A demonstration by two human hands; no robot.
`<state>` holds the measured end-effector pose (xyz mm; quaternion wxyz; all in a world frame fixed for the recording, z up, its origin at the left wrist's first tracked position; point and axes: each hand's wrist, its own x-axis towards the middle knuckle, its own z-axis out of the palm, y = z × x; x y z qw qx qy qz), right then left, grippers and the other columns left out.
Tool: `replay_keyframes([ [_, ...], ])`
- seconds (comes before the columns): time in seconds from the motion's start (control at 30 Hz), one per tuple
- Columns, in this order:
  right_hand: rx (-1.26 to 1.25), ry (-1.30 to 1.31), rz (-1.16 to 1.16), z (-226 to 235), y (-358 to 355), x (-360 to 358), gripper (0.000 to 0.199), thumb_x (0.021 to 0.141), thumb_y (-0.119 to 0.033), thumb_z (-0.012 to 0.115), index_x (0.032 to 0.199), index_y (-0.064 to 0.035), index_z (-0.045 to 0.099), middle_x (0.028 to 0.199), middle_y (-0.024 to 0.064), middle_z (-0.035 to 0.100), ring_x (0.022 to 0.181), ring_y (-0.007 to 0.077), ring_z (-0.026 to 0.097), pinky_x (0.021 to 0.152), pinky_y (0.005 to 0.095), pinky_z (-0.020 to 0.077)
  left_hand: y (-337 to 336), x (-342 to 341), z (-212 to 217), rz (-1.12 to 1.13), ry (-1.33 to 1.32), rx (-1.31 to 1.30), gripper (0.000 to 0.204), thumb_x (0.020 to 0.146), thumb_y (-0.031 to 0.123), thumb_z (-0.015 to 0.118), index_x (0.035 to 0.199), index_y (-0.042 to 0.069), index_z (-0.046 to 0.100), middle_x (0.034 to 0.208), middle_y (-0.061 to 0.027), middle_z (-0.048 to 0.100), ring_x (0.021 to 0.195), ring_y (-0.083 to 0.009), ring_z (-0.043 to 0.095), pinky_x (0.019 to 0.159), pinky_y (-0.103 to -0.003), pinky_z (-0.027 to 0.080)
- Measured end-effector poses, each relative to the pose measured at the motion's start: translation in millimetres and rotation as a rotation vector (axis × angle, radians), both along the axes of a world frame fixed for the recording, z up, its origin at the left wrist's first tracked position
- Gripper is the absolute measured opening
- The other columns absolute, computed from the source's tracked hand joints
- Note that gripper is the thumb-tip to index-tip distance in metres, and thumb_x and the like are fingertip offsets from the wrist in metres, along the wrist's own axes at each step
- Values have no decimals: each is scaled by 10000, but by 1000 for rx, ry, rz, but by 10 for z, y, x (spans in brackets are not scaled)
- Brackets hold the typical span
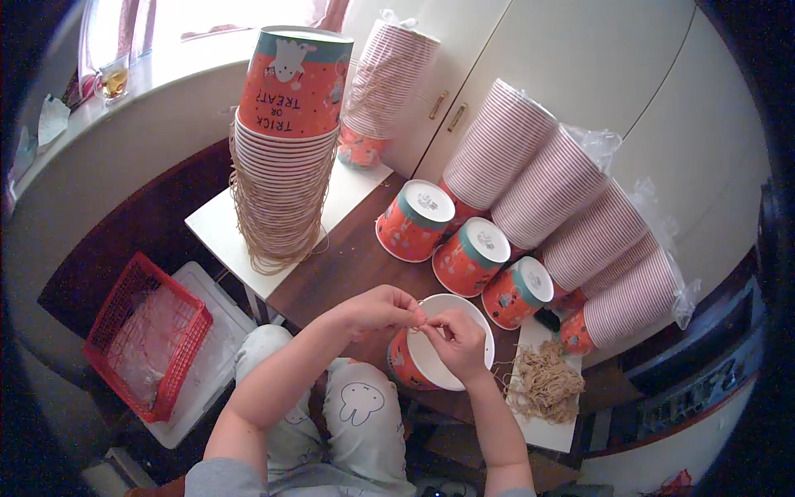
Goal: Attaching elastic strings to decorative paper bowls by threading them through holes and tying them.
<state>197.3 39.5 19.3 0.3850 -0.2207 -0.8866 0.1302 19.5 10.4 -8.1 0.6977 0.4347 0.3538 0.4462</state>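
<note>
An open paper bucket (406, 364), orange outside and white inside, stands upright in front of me at the table's near edge. Above its mouth, my left hand (386, 310) and my right hand (458, 340) meet, fingertips pinched together over the left part of the rim. Between them is what looks like a thin tan cord, mostly hidden by the fingers. To the right of the bucket lies a tangled heap of tan cords (546, 383). Three upside-down orange buckets with teal bands, one of them this bucket (470, 258), stand just beyond on the brown table.
At left, a tall stack of nested buckets (281, 186) with cord loops stands on a white surface (217, 222). Several plastic-wrapped bucket stacks (502, 142) line the cabinet doors (580, 58). A red plastic basket (149, 340) sits low on my left, with clear plastic inside.
</note>
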Motion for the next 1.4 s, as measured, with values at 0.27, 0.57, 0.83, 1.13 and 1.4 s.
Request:
replay_keyframes([
  [0.27, -39, -11, -20, 15, -9, 12, 108, 680, -64, 673, 743, -52, 586, 699, 64, 578, 579, 184, 559, 497, 278, 441, 14, -8, -1, 25, -23, -40, 114, 781, 121, 553, 845, 43, 605, 691, 14, 568, 526, -26, 437, 420, -159, 300],
  [0.57, -390, 125, -1, -80, 97, 81, 88, 722, -61, 650, 765, -30, 580, 726, 47, 572, 588, 105, 544, 508, 223, 439, -59, -24, 82, -51, 87, 233, 235, 751, 5, 540, 986, 3, 544, 872, -40, 594, 790, -90, 544, 728, -230, 434],
  [0.83, -520, 163, 25, -147, 150, 106, 98, 725, -62, 651, 754, -26, 565, 705, 26, 549, 579, 78, 508, 523, 208, 420, -66, 20, 106, 65, 401, 352, 150, 744, 54, 581, 883, 0, 566, 782, -38, 592, 739, -86, 535, 687, -234, 442],
  [1.13, -689, 161, 57, -215, 164, 112, 90, 745, -66, 637, 788, -32, 565, 736, 7, 569, 640, 68, 533, 565, 209, 440, -43, 51, 76, 212, 239, 343, 121, 767, 104, 582, 825, 0, 565, 729, -11, 570, 671, -58, 508, 601, -204, 423],
  [1.4, -753, 144, 112, -248, 159, 100, 84, 757, -65, 624, 793, -29, 557, 728, 1, 559, 648, 59, 527, 574, 198, 435, -29, 55, 60, 275, 186, 295, 111, 783, 121, 575, 791, 15, 542, 710, 18, 531, 658, -40, 472, 581, -188, 404],
])
